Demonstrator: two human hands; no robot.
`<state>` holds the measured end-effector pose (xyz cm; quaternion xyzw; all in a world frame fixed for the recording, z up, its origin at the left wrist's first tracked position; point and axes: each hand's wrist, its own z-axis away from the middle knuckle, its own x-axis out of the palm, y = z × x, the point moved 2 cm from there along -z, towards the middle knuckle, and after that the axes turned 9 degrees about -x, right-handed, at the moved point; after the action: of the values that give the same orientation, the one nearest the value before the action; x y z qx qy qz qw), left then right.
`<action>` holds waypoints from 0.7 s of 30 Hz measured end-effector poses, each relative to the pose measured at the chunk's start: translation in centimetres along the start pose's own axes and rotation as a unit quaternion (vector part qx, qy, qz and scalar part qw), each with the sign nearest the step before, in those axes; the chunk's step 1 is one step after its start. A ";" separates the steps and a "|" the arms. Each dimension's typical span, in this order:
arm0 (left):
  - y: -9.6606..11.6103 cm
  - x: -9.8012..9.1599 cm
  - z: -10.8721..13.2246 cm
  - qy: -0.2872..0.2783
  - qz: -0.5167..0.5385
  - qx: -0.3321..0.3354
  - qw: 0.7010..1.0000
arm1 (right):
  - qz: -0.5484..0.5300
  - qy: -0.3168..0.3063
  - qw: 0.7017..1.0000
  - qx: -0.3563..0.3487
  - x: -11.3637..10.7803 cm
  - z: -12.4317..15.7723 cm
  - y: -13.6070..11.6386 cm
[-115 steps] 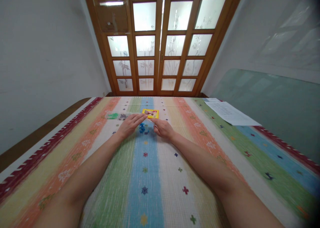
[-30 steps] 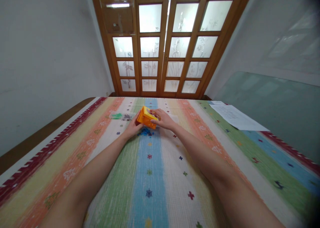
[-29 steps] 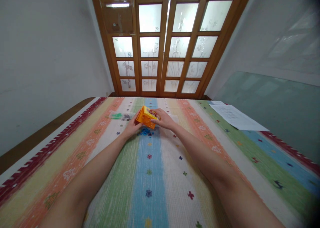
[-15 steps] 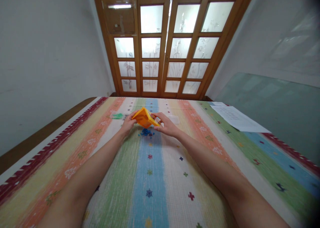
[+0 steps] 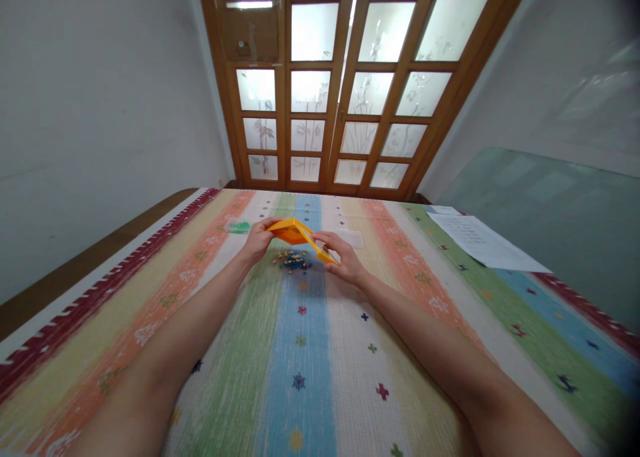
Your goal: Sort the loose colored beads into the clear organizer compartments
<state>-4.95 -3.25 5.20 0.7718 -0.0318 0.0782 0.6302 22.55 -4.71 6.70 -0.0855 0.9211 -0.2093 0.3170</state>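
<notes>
Both my hands hold a small orange box above the striped cloth. My left hand grips its left end and my right hand pinches its lower right edge. The box is tipped over, its underside facing me. A small pile of blue and yellowish pieces lies on the blue stripe just under the box. A clear little bag with green pieces lies on the cloth left of my left hand.
The striped cloth covers the whole surface. A white printed sheet lies at the far right. A flat clear packet rests behind my right hand. Wooden glazed doors stand beyond the far edge.
The box was lifted off the cloth by both hands and turned over. More small pieces now lie in the pile beneath it. The view has shifted slightly.
</notes>
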 end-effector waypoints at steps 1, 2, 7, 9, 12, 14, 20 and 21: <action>0.1 -0.1 0.0 0.001 -0.001 0.004 1.000 | -0.003 0.003 1.000 0.004 0.0 0.0 0.0; 0.2 -0.1 0.0 0.002 -0.002 0.007 1.000 | -0.005 0.005 1.000 0.009 0.0 0.0 0.1; 0.6 -0.5 0.0 0.009 -0.001 0.018 1.000 | -0.014 0.005 1.000 0.020 0.4 0.2 0.5; 0.7 -0.5 -0.1 0.010 0.008 0.016 1.000 | -0.018 0.011 1.000 0.017 0.5 0.2 0.6; 0.7 -0.2 -0.1 0.013 0.011 0.006 1.000 | -0.012 0.025 0.999 0.024 0.3 0.2 0.9; 0.8 0.0 0.0 0.011 0.005 0.002 1.000 | -0.010 0.029 0.999 0.032 0.2 0.3 1.2; 1.5 1.8 1.0 -0.058 0.008 -0.018 0.998 | 0.018 0.065 0.996 0.064 0.4 0.3 2.0; 1.6 2.4 1.4 -0.079 0.021 -0.029 0.996 | 0.038 0.072 0.995 0.064 0.5 0.2 2.0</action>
<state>-2.70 -4.81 6.86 0.7563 -0.0999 0.0288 0.6460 22.24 -3.07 5.41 -0.0151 0.9287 -0.2616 0.2624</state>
